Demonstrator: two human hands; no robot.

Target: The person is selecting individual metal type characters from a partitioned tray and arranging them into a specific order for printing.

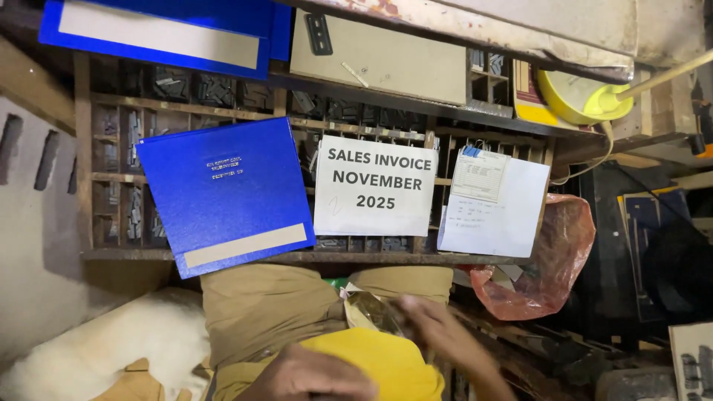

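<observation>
digging my right hand (438,327) into a crinkly packet (368,312), grip blurred, can't tell; left hand (316,375) lies loose on yellow cloth (386,364); next needs a firm pinch.

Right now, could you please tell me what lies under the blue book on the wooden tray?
Under the blue book run the wooden tray's small compartments, holding dark metal pieces. Those directly beneath the cover are hidden.

right hand (438,334) motion-blurred, left hand (316,375) edge-cropped
</observation>
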